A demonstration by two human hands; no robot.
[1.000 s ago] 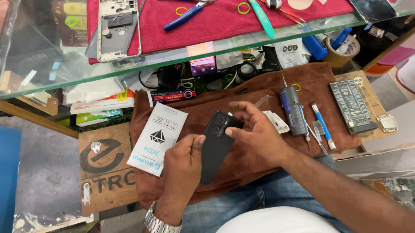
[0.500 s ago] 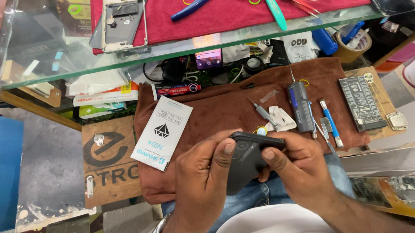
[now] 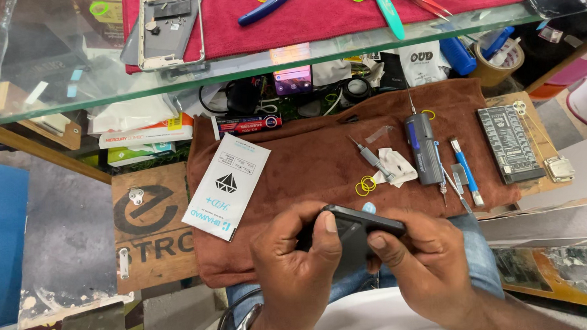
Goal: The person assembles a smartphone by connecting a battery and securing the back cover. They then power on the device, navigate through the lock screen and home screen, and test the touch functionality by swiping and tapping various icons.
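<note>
Black phone (image 3: 360,232) gripped tight by left hand (image 3: 292,265) and right hand (image 3: 426,265), fingers curled around; brown cloth (image 3: 320,157) just beyond fingertips.

Black phone (image 3: 354,239), dark glossy face, held between left hand (image 3: 295,265) and right hand (image 3: 422,265). Brown cloth (image 3: 307,164) plain, no pattern. White packet (image 3: 227,186) with black diamond mark and light blue lettering. Yellow rubber bands (image 3: 365,185) on the brown. Grey screwdriver (image 3: 373,159) on white tissue (image 3: 399,166). Dark grey-blue electric driver (image 3: 424,148). Blue-handled tool (image 3: 467,176) with silver tip. Black circuit board (image 3: 510,143) with pale grid markings. Red towel (image 3: 339,12) on glass shelf (image 3: 55,84). Blue-handled pliers (image 3: 268,4), teal tool (image 3: 386,9). Silver-white phone frame (image 3: 169,27). Blue denim (image 3: 482,259). Wooden sign (image 3: 153,226), black letters. Silver watch (image 3: 232,329).
</note>
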